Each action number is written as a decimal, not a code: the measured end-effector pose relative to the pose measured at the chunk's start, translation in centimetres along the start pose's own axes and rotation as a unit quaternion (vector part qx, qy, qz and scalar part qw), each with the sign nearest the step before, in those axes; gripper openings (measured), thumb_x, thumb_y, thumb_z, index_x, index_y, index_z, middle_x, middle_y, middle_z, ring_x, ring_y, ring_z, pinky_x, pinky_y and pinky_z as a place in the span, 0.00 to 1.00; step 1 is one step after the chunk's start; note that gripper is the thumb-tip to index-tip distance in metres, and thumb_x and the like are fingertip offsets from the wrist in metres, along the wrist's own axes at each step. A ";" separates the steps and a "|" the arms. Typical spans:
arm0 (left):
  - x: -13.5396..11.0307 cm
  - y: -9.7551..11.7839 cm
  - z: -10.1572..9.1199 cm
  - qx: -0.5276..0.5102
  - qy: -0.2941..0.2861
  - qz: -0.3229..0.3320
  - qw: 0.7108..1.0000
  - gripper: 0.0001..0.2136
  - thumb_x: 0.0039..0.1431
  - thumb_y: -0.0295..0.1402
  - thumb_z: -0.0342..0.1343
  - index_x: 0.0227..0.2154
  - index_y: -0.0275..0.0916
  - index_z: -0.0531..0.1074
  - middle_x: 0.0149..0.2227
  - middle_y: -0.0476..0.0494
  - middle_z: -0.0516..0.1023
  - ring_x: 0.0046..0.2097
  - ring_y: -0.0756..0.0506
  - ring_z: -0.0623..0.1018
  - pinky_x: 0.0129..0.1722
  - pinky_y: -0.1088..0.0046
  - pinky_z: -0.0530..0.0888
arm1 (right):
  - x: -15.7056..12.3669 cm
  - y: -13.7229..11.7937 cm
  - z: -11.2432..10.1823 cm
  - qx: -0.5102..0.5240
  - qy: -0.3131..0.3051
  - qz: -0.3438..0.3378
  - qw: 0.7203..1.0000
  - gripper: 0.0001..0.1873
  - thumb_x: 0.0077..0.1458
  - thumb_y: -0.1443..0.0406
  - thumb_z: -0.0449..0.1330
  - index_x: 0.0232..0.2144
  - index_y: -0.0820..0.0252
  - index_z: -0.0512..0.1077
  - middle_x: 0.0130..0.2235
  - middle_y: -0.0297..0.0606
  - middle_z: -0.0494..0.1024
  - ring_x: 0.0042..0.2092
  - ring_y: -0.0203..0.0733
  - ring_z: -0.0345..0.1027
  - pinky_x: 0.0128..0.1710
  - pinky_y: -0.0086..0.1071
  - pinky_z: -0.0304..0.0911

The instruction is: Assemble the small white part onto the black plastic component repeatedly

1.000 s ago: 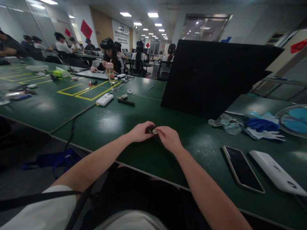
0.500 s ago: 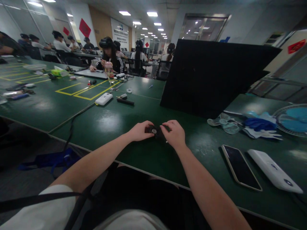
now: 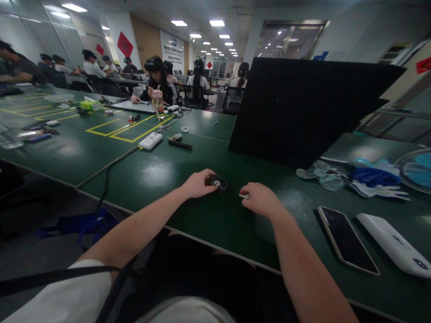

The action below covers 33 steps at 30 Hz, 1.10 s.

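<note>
My left hand (image 3: 198, 184) rests on the green table (image 3: 151, 172) with its fingers closed on a small black part with a round silvery centre (image 3: 218, 182). A short way to the right, my right hand (image 3: 261, 199) sits on the table in a loose fist, pinching a tiny white piece (image 3: 243, 196) at the fingertips. The two hands are apart, with bare table between them.
A black board (image 3: 303, 107) stands tilted behind the hands. To the right lie a phone (image 3: 346, 244), a white power bank (image 3: 393, 249), blue and white gloves (image 3: 373, 181), clear fan blades (image 3: 319, 177) and a blue fan (image 3: 417, 170). Other people sit at the far tables.
My right hand has pulled away from the black part to the right and now rests apart, with a tiny white piece in its fingertips. The left hand keeps hold of the part.
</note>
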<state>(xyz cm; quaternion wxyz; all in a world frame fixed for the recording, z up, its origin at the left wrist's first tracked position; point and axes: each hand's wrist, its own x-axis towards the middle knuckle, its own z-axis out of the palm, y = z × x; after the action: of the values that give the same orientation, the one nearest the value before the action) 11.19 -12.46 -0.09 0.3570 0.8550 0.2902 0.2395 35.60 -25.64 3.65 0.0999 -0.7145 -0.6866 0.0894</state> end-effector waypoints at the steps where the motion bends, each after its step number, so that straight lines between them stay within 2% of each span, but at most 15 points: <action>1: -0.1 0.2 0.0 0.001 -0.008 0.004 1.000 0.23 0.53 0.40 0.64 0.51 0.44 0.68 0.44 0.43 0.81 0.43 0.41 0.82 0.44 0.61 0.77 | 0.0 -0.5 -0.1 0.005 0.027 -0.007 1.000 0.10 0.48 0.64 0.63 0.35 0.53 0.80 0.39 0.39 0.79 0.41 0.47 0.71 0.38 0.38 0.65; 4: -0.2 0.8 0.0 0.006 -0.045 0.024 0.999 0.24 0.51 0.42 0.65 0.49 0.43 0.68 0.41 0.44 0.82 0.42 0.41 0.82 0.43 0.61 0.76 | -0.2 -2.2 -0.3 0.101 0.100 -0.023 0.990 0.08 0.52 0.63 0.61 0.36 0.56 0.78 0.40 0.38 0.80 0.42 0.45 0.71 0.41 0.39 0.65; 6: -0.3 1.2 0.0 0.009 -0.062 0.036 0.997 0.24 0.50 0.43 0.66 0.48 0.43 0.68 0.39 0.45 0.82 0.40 0.41 0.82 0.42 0.62 0.75 | -0.2 -3.0 0.0 0.195 0.127 -0.031 0.972 0.08 0.54 0.62 0.60 0.36 0.58 0.76 0.42 0.39 0.80 0.41 0.43 0.72 0.42 0.38 0.67; 12: -0.3 1.3 0.3 0.011 -0.073 0.039 0.997 0.25 0.47 0.43 0.68 0.46 0.41 0.67 0.36 0.47 0.82 0.38 0.43 0.81 0.40 0.65 0.74 | 0.7 -3.5 2.3 0.395 0.171 -0.039 0.902 0.11 0.54 0.58 0.65 0.38 0.58 0.77 0.42 0.40 0.82 0.42 0.44 0.76 0.44 0.41 0.71; 14: -0.2 1.1 0.4 0.009 -0.070 0.035 0.997 0.25 0.47 0.43 0.68 0.45 0.41 0.67 0.35 0.47 0.82 0.37 0.44 0.81 0.39 0.65 0.74 | 0.8 -3.5 2.5 0.450 0.182 -0.043 0.873 0.12 0.53 0.57 0.67 0.37 0.58 0.76 0.42 0.41 0.82 0.43 0.45 0.76 0.46 0.43 0.72; 16: -0.2 1.1 0.4 0.002 -0.071 0.029 0.997 0.24 0.47 0.44 0.68 0.44 0.41 0.67 0.36 0.46 0.82 0.38 0.44 0.81 0.39 0.65 0.74 | 0.8 -3.6 2.4 0.475 0.178 -0.045 0.861 0.14 0.52 0.57 0.67 0.38 0.57 0.75 0.43 0.41 0.82 0.43 0.45 0.77 0.47 0.44 0.72; 19: -0.2 1.1 0.3 -0.005 -0.074 0.025 0.997 0.25 0.46 0.45 0.68 0.44 0.41 0.67 0.37 0.45 0.82 0.39 0.43 0.82 0.40 0.65 0.74 | 0.9 -3.8 2.3 0.450 0.146 -0.040 0.880 0.13 0.53 0.57 0.67 0.38 0.57 0.75 0.44 0.41 0.82 0.46 0.46 0.76 0.49 0.46 0.70; 22: -0.2 1.2 0.3 0.000 -0.070 0.023 0.997 0.25 0.46 0.45 0.68 0.43 0.41 0.67 0.36 0.46 0.82 0.38 0.43 0.81 0.39 0.66 0.74 | 1.1 -3.8 2.4 0.416 0.112 -0.025 0.902 0.09 0.52 0.59 0.67 0.32 0.58 0.76 0.46 0.42 0.81 0.51 0.47 0.74 0.54 0.47 0.67; 27: -0.2 1.4 0.1 -0.003 -0.072 0.012 0.997 0.25 0.46 0.44 0.69 0.43 0.41 0.67 0.37 0.46 0.82 0.38 0.43 0.81 0.39 0.65 0.74 | 1.2 -3.3 2.2 0.411 0.092 -0.017 0.907 0.11 0.48 0.58 0.68 0.29 0.59 0.77 0.57 0.45 0.74 0.51 0.48 0.73 0.50 0.44 0.68; 29: -0.2 1.6 0.0 -0.004 -0.076 0.007 0.997 0.24 0.46 0.44 0.68 0.44 0.41 0.67 0.38 0.45 0.82 0.39 0.43 0.81 0.40 0.64 0.74 | 1.1 -2.6 1.7 0.383 0.104 -0.014 0.918 0.14 0.47 0.54 0.69 0.30 0.59 0.77 0.56 0.45 0.75 0.51 0.48 0.72 0.49 0.43 0.68; 31: -0.3 1.8 -0.2 -0.003 -0.081 0.002 0.997 0.24 0.47 0.45 0.68 0.44 0.41 0.67 0.39 0.44 0.82 0.40 0.42 0.81 0.41 0.63 0.74 | 1.1 -1.5 1.2 0.366 0.144 0.053 0.918 0.20 0.51 0.48 0.64 0.31 0.59 0.77 0.48 0.46 0.79 0.46 0.47 0.74 0.43 0.40 0.68; 33: -0.3 1.9 -0.3 -0.005 -0.087 0.000 0.996 0.24 0.48 0.45 0.67 0.45 0.41 0.67 0.39 0.44 0.82 0.40 0.42 0.81 0.41 0.62 0.75 | 1.2 -0.3 0.9 0.328 0.170 0.164 0.915 0.28 0.56 0.42 0.56 0.29 0.60 0.76 0.38 0.46 0.81 0.38 0.46 0.74 0.36 0.37 0.67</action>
<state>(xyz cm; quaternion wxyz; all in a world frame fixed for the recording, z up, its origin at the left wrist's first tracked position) 11.40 -13.62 1.40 0.3858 0.8706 0.2566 0.1653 35.08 -24.36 2.88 0.4278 -0.7486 -0.4649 0.2014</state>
